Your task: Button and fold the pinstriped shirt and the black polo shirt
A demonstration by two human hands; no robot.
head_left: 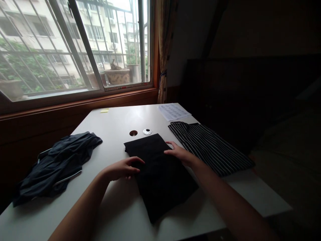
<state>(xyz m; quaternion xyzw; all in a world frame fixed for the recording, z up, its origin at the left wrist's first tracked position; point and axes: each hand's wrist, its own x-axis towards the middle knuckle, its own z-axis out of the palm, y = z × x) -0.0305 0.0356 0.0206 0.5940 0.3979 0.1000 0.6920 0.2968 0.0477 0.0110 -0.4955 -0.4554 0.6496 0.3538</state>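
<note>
A folded black garment [160, 177] lies on the white table [120, 117] in front of me, its near corner close to the table's front edge. My left hand [122, 168] is at its left edge, thumb and forefinger apart and reaching over the cloth. Over the upper right edge is my right hand [178, 153], its fingers also spread, with the fingertips at the cloth. Some fingertips are hard to make out against the dark fabric. The garment's kind cannot be told from its folded shape.
A crumpled dark garment with white piping [60, 160] lies at the left. Striped dark cloth [205, 144] lies flat at the right. Printed papers [173, 111], a yellow note [104, 110], a cable hole [133, 133] and a round silver cover [147, 131] are farther back, below the window.
</note>
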